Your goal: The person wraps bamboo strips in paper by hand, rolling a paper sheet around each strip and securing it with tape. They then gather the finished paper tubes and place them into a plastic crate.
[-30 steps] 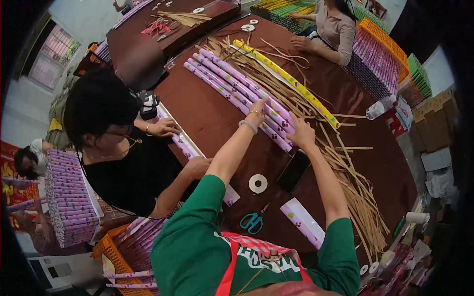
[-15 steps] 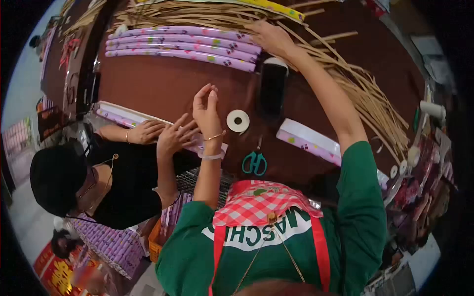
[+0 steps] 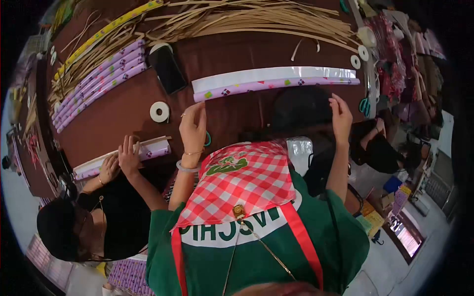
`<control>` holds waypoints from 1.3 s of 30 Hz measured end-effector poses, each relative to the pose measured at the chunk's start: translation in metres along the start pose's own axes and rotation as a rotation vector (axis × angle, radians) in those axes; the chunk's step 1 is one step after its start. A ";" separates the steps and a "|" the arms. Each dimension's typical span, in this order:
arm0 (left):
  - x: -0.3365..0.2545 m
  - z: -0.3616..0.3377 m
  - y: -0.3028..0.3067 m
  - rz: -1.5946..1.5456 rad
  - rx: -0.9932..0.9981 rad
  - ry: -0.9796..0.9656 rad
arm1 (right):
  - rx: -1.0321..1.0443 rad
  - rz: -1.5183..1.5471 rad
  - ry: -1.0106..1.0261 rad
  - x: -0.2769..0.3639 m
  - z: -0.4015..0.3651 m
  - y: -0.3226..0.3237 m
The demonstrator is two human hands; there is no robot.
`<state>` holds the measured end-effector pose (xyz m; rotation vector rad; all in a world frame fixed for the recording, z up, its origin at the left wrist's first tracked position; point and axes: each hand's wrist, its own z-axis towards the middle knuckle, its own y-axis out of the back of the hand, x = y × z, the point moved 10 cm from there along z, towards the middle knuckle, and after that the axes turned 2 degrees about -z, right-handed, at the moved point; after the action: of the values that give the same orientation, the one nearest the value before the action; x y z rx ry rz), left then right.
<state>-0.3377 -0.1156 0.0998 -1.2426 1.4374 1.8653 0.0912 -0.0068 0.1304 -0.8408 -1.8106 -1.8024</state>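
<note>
My left hand [image 3: 192,128], with a ring and bracelets, is raised over the brown table near the left end of a partly rolled purple patterned sheet [image 3: 276,85]. Its fingers are bent and its thumb stands apart; I see nothing in it. Close to the sheet's right end is my right hand [image 3: 341,119], its fingers loosely bent and also holding nothing visible. A white strip of the sheet shows flat along the far side of the roll. Beside my left hand, a teal scissors handle [image 3: 208,139] is partly hidden.
Brown strips [image 3: 247,22] lie along the far edge. Finished purple rolls [image 3: 101,84], a phone [image 3: 167,69] and a tape roll [image 3: 159,112] lie to the left. A co-worker's hands [image 3: 121,160] press another purple sheet [image 3: 155,149]. More teal scissors [image 3: 364,106] hang at right.
My right hand has come back from beside the brown strips and purple rolls to the sheet's right end. The view has turned right, and the whole sheet now shows.
</note>
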 end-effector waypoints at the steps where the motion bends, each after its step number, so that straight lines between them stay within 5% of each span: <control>1: -0.009 0.001 -0.020 0.002 0.055 -0.080 | -0.020 -0.009 0.037 -0.008 -0.011 0.000; 5: -0.043 -0.003 -0.082 0.135 0.248 -0.213 | -0.047 -0.025 0.135 -0.001 -0.028 -0.005; 13: -0.041 0.005 -0.146 0.251 0.303 -0.285 | 0.003 -0.146 0.348 0.002 -0.013 -0.034; 20: -0.042 0.041 -0.187 0.358 0.285 -0.502 | 0.132 -0.083 0.460 0.046 0.020 -0.147; 26: -0.019 0.048 -0.209 0.343 0.360 -0.526 | 0.211 -0.241 0.510 0.049 0.050 -0.220; 29: -0.014 0.043 -0.217 0.540 0.518 -0.390 | 0.178 -0.299 0.584 0.052 0.051 -0.224; 39: -0.010 0.038 -0.220 0.617 0.393 -0.463 | 0.134 -0.245 0.656 0.059 0.057 -0.222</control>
<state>-0.1718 -0.0045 -0.0001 -0.1583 1.9066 1.9143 -0.0986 0.0647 0.0091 0.0449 -1.6029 -1.7860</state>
